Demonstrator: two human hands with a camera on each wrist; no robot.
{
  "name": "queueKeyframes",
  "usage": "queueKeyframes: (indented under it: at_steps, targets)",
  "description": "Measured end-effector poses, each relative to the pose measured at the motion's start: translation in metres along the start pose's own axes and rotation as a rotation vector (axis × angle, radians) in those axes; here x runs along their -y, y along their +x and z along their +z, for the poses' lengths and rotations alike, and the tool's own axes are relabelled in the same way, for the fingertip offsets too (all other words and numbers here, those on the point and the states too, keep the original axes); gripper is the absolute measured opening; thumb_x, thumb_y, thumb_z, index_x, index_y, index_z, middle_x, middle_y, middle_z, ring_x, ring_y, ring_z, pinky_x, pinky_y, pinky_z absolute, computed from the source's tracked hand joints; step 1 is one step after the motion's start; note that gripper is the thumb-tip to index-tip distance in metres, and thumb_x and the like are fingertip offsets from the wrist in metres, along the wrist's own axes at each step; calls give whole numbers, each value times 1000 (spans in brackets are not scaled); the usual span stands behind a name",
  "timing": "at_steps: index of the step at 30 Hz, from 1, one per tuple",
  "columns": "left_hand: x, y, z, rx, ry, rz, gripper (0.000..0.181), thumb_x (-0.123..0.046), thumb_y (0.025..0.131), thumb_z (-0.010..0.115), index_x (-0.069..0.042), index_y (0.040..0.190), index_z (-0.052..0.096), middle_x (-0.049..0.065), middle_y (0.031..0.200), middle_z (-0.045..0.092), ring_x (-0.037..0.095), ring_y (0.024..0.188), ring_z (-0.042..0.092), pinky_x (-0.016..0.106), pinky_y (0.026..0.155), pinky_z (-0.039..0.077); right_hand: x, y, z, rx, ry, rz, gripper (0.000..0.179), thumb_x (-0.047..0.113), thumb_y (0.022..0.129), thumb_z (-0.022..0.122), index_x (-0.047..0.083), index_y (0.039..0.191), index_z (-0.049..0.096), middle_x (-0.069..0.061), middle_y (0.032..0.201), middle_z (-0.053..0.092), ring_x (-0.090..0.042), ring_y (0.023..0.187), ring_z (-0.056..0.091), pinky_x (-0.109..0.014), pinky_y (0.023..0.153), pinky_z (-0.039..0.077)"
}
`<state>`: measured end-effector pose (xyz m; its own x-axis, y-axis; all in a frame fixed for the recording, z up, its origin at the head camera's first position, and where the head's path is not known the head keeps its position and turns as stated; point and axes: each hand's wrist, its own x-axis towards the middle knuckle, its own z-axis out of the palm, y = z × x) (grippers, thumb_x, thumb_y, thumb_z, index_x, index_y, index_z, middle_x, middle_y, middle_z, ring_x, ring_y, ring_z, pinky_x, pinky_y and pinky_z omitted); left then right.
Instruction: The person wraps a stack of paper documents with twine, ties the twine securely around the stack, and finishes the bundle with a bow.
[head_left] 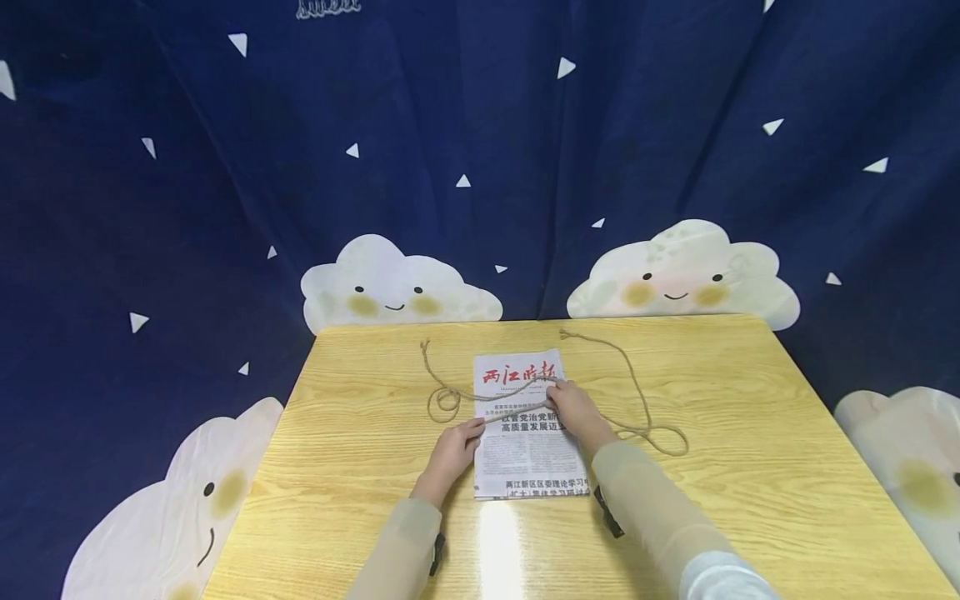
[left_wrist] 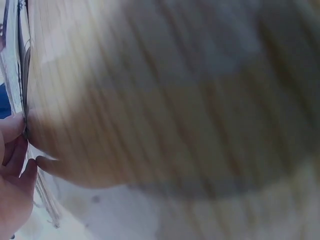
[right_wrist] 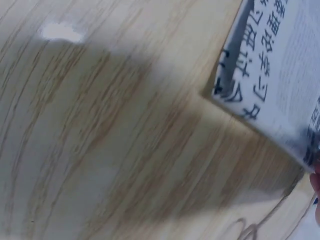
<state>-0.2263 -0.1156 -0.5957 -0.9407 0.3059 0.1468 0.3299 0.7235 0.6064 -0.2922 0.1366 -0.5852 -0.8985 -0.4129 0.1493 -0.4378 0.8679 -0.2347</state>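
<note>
A string (head_left: 517, 411) is stretched low across a newspaper (head_left: 528, 467), between the fingers of the left hand (head_left: 452, 447) and those of the right hand (head_left: 576, 411). The string is pinched by the left fingers at the newspaper's left edge and grasped by the right fingers near its right edge. A second strand of it is laid across the page just beyond the fingers, below the red heading. Small loops are formed in it on the outer side of each hand, and both frayed ends are spread on the counter (head_left: 360, 392) farther forward than the fingers. The newspaper is set flat, mostly between and nearer than the fingers. Both wrists are covered by pale sleeves (head_left: 393, 546). Well beyond the fingers, a dark blue curtain (head_left: 465, 108) is hung, printed with smiling clouds (head_left: 401, 287).
</note>
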Motion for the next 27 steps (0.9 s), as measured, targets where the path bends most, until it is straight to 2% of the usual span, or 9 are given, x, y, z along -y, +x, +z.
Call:
queueKeyframes:
  at_steps: [5, 10, 17, 23, 27]
  targets:
    - [-2, -1, 0, 3, 2, -9, 29, 0, 85, 59, 0, 114, 62, 8, 124, 57, 29, 114, 53, 40, 98, 41, -20, -13, -7, -68, 113, 96, 15, 19, 90, 56, 5, 87, 60, -15, 92, 57, -34, 85, 57, -46, 75, 50]
    - [-2, -2, 0, -10, 2, -4, 28, 1, 84, 60, 1, 113, 63, 9, 123, 58, 30, 113, 53, 40, 97, 42, -50, -30, -15, -66, 98, 163, 16, 18, 89, 57, 3, 84, 61, -9, 76, 52, -27, 72, 54, -42, 65, 50]
    - [-2, -2, -1, -4, -15, -22, 28, 0, 86, 59, 0, 114, 62, 8, 125, 57, 29, 115, 52, 39, 97, 42, -83, -55, -25, -33, 148, 271, 18, 18, 91, 53, 2, 86, 57, -9, 76, 50, -25, 69, 51, -40, 61, 46]
    - [-2, -1, -1, 3, -21, -46, 29, -1, 87, 58, 0, 115, 61, 8, 126, 56, 28, 116, 51, 38, 98, 41, -100, -70, -36, -25, 140, 336, 18, 17, 93, 52, 0, 91, 56, -14, 81, 53, -33, 77, 55, -47, 66, 48]
    - [-3, 0, -1, 7, -20, -47, 29, -1, 87, 58, 0, 116, 61, 8, 127, 55, 28, 117, 51, 38, 98, 41, -112, -82, -41, -13, 129, 377, 21, 18, 94, 49, -2, 91, 53, -16, 80, 53, -34, 75, 56, -47, 64, 48]
